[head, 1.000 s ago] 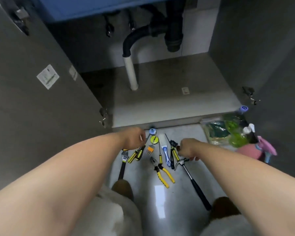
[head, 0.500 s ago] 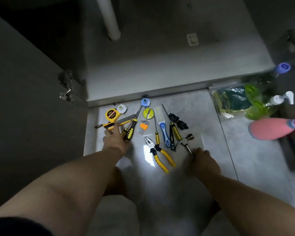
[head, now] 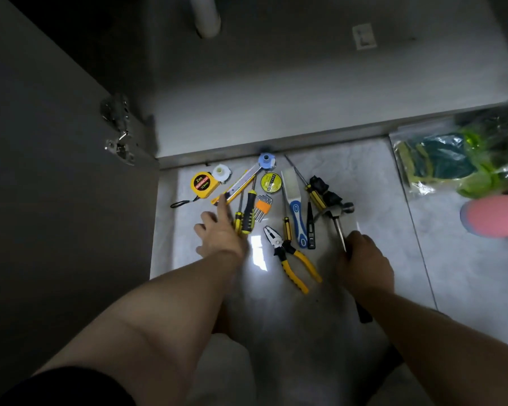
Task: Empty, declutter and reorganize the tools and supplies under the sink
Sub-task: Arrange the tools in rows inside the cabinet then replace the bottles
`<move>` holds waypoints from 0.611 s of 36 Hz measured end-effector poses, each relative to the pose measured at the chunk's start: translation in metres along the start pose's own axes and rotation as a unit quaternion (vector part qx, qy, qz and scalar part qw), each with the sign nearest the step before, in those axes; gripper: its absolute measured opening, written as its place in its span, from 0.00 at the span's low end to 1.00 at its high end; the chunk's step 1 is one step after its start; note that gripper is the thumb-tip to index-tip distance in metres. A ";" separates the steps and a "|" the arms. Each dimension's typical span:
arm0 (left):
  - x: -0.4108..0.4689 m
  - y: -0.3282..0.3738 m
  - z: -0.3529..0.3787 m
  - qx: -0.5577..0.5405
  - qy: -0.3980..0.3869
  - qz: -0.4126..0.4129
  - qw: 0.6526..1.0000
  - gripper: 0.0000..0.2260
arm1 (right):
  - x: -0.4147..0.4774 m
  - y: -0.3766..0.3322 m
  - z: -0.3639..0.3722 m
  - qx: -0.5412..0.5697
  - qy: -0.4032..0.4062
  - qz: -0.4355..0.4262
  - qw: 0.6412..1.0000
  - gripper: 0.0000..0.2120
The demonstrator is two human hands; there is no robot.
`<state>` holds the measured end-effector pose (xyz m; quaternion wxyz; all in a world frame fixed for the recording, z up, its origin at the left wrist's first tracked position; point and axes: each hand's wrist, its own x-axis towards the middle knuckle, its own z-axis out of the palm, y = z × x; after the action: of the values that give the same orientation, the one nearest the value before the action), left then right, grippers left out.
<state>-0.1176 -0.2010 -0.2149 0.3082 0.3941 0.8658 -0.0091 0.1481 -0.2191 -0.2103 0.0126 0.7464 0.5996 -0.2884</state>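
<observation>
Fingers point(head: 221, 200) on utility knife point(head: 237, 186) among screwdrivers point(head: 245, 218), pliers point(head: 291, 256).

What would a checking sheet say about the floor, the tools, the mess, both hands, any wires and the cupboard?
Surface: pale tiled floor, lit, with a glare patch.
Job's things: tape measure, utility knife, screwdrivers, hex keys, pliers, hammer laid out in a cluster.
Clutter: plastic bag and pink bottle at right.
Grippers: left hand open, finger on the knife; right hand gripping the hammer handle.
Cables: nothing seen.
Surroundings: open cabinet door, white pipe.
</observation>
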 end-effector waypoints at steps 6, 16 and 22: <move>-0.009 0.034 0.013 -0.002 -0.009 0.061 0.998 0.43 | 0.007 -0.027 -0.001 0.056 0.075 -0.029 0.995 0.06; -0.007 0.010 0.011 -0.169 -0.086 0.163 0.968 0.32 | 0.021 -0.063 0.001 0.106 0.087 -0.070 0.988 0.04; -0.003 -0.031 -0.007 0.069 -0.106 0.121 0.985 0.25 | 0.018 -0.081 0.007 0.119 0.048 -0.079 0.989 0.05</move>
<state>-0.1409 -0.2227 -0.2142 0.3695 0.5131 0.7713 -0.0733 0.0739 -0.1829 -0.1973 -0.1273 0.7060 0.6180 -0.3217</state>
